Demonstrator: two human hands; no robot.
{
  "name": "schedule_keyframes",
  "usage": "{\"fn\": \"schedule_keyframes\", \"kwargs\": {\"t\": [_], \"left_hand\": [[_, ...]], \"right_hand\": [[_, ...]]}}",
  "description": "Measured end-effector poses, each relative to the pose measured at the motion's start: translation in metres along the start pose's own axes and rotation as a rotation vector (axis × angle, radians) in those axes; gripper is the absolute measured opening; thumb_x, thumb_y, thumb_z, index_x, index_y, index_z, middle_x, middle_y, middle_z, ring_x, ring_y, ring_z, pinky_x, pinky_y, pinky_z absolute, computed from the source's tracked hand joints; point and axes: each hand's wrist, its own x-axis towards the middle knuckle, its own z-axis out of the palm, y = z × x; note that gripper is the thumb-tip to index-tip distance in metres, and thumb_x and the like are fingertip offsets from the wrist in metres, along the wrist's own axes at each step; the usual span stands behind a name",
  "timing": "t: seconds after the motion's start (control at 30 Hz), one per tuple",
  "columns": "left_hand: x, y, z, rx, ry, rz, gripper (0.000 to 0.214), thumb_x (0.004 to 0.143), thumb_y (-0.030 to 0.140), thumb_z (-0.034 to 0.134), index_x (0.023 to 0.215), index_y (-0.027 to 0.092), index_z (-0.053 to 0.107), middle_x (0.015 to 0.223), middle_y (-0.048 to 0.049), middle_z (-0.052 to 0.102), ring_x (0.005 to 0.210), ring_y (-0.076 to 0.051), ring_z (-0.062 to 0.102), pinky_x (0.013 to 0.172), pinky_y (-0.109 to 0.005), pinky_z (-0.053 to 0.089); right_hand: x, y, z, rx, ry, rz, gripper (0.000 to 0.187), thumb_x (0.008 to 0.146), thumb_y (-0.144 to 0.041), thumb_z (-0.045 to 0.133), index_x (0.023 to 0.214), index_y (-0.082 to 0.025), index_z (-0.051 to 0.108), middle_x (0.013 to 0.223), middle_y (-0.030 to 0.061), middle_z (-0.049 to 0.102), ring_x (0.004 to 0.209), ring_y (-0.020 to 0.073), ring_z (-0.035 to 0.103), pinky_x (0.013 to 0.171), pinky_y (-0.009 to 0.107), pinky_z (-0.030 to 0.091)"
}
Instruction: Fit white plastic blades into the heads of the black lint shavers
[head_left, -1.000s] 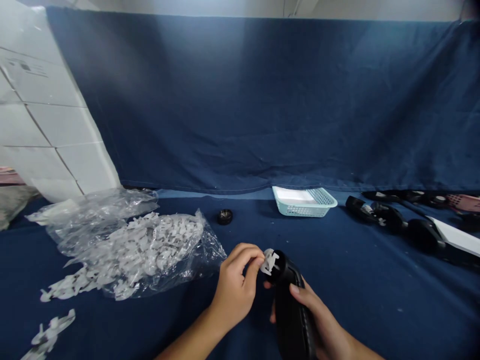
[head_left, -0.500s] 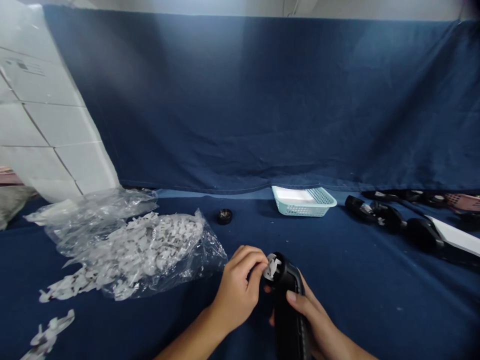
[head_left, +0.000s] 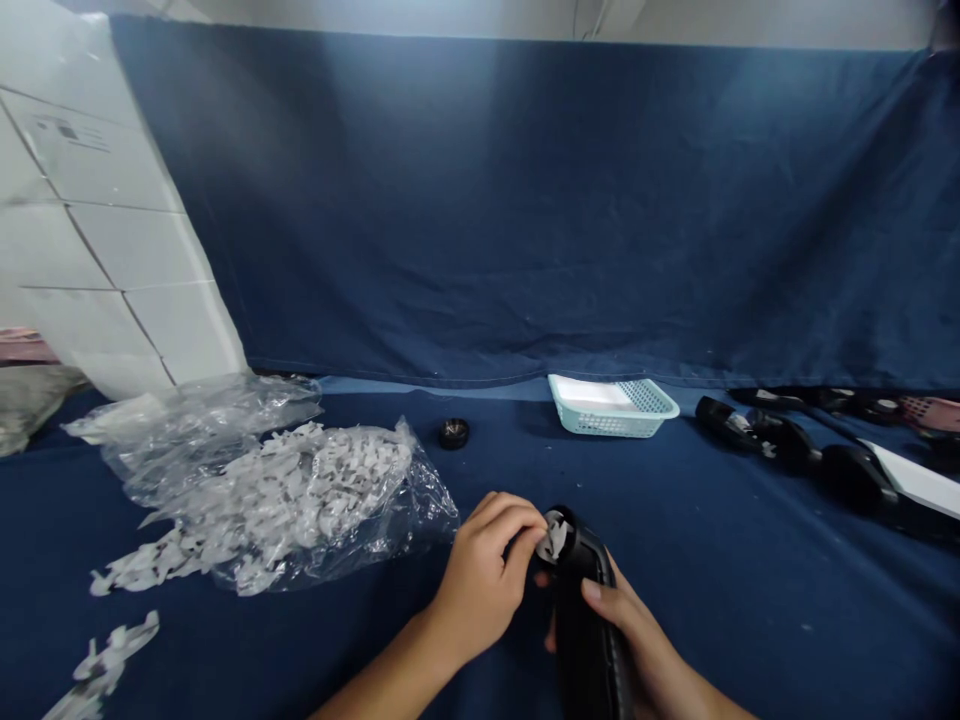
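Note:
My right hand (head_left: 634,630) is wrapped round a black angled handheld housing (head_left: 585,640), its thumb lying along the near side. The round open end of the housing faces up and to the left. In that opening sits a white plastic piece with fins (head_left: 555,538). My left hand (head_left: 487,570) pinches the piece's left edge between thumb and fingertips. How deep the piece sits inside cannot be made out.
A clear plastic bag (head_left: 427,510) spills many white plastic pieces (head_left: 300,490) on the left; others (head_left: 109,660) lie nearer. Behind are a small black ring-shaped part (head_left: 454,433) and a light-blue basket (head_left: 607,422). Black housings (head_left: 855,478) lie right, beside a white strip (head_left: 915,480).
The whole view has shifted slightly, so everything appears a little further right. Both hands keep their hold, with the white piece still at the housing's opening.

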Motion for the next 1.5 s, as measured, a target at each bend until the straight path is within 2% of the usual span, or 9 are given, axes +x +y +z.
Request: {"fn": "schedule_keyframes", "kwargs": {"t": [0.17, 0.6, 0.73, 1.0, 1.13, 1.2, 1.27, 1.37, 1.5], "left_hand": [[0.0, -0.002, 0.001, 0.006, 0.018, -0.016, 0.017, 0.095, 0.013, 0.048, 0.085, 0.018, 0.061, 0.089, -0.0035, 0.062, 0.087, -0.016, 0.057, 0.081, -0.029, 0.044], [0.001, -0.006, -0.001, 0.011, 0.034, -0.001, 0.013, 0.095, 0.016, 0.05, 0.097, 0.02, 0.062, 0.099, -0.0054, 0.063, 0.095, -0.018, 0.059, 0.086, -0.031, 0.046], [0.001, -0.004, -0.002, 0.02, -0.007, 0.031, 0.015, 0.094, 0.014, 0.048, 0.095, 0.021, 0.062, 0.101, -0.0057, 0.062, 0.097, -0.019, 0.058, 0.087, -0.033, 0.046], [-0.002, -0.002, 0.007, 0.06, 0.036, -0.004, 0.018, 0.096, 0.013, 0.042, 0.088, 0.019, 0.057, 0.096, -0.0051, 0.058, 0.091, -0.018, 0.057, 0.082, -0.03, 0.044], [0.003, -0.004, 0.0, 0.068, 0.162, -0.031, 0.017, 0.096, 0.014, 0.042, 0.086, 0.019, 0.056, 0.092, -0.0038, 0.057, 0.086, -0.016, 0.057, 0.079, -0.027, 0.043], [0.007, -0.006, -0.008, 0.088, 0.256, -0.068, 0.016, 0.096, 0.016, 0.044, 0.086, 0.019, 0.056, 0.092, -0.0031, 0.057, 0.085, -0.016, 0.056, 0.078, -0.026, 0.043], [0.011, -0.008, -0.014, 0.092, 0.284, -0.095, 0.015, 0.095, 0.017, 0.046, 0.085, 0.019, 0.057, 0.091, -0.0026, 0.057, 0.084, -0.015, 0.056, 0.077, -0.026, 0.042], [0.013, -0.006, -0.015, 0.051, 0.206, -0.095, 0.016, 0.095, 0.017, 0.047, 0.083, 0.019, 0.057, 0.091, -0.0025, 0.058, 0.084, -0.015, 0.056, 0.077, -0.026, 0.043], [0.008, -0.003, -0.006, 0.002, 0.073, -0.078, 0.017, 0.096, 0.017, 0.045, 0.084, 0.019, 0.058, 0.09, -0.0033, 0.058, 0.083, -0.016, 0.057, 0.075, -0.026, 0.044]], "right_hand": [[0.002, -0.003, 0.0, -0.002, 0.005, 0.014, 0.042, 0.082, -0.054, 0.061, 0.106, -0.019, 0.062, 0.065, 0.0045, 0.07, 0.058, 0.0184, 0.064, 0.052, 0.026, 0.045], [0.0, -0.007, -0.001, 0.025, -0.017, 0.069, 0.044, 0.083, -0.055, 0.057, 0.096, -0.015, 0.068, 0.065, 0.0074, 0.072, 0.055, 0.0163, 0.063, 0.051, 0.024, 0.044], [-0.001, -0.007, 0.0, 0.038, -0.01, 0.067, 0.041, 0.082, -0.054, 0.06, 0.099, -0.018, 0.066, 0.064, 0.0061, 0.071, 0.057, 0.0179, 0.064, 0.052, 0.025, 0.045], [-0.002, -0.006, 0.003, 0.074, 0.004, 0.079, 0.049, 0.08, -0.053, 0.063, 0.115, -0.018, 0.06, 0.062, 0.0033, 0.069, 0.053, 0.0179, 0.062, 0.049, 0.025, 0.042], [-0.003, -0.008, 0.003, 0.078, 0.066, 0.122, 0.047, 0.084, -0.055, 0.056, 0.109, -0.016, 0.063, 0.064, 0.0047, 0.07, 0.055, 0.0155, 0.06, 0.052, 0.023, 0.041], [-0.002, -0.01, 0.002, 0.094, 0.068, 0.138, 0.05, 0.088, -0.057, 0.049, 0.105, -0.013, 0.063, 0.064, 0.0062, 0.07, 0.053, 0.0133, 0.058, 0.05, 0.021, 0.038], [-0.002, -0.011, 0.001, 0.106, 0.054, 0.136, 0.051, 0.089, -0.056, 0.046, 0.105, -0.011, 0.063, 0.064, 0.0064, 0.07, 0.055, 0.013, 0.058, 0.051, 0.021, 0.038], [-0.002, -0.012, 0.003, 0.12, 0.053, 0.126, 0.047, 0.086, -0.053, 0.054, 0.111, -0.014, 0.06, 0.071, 0.0043, 0.071, 0.061, 0.0153, 0.062, 0.056, 0.023, 0.041], [-0.004, -0.013, 0.005, 0.121, 0.051, 0.127, 0.049, 0.082, -0.053, 0.059, 0.117, -0.018, 0.057, 0.076, 0.0021, 0.071, 0.056, 0.0138, 0.06, 0.052, 0.023, 0.04]]}}
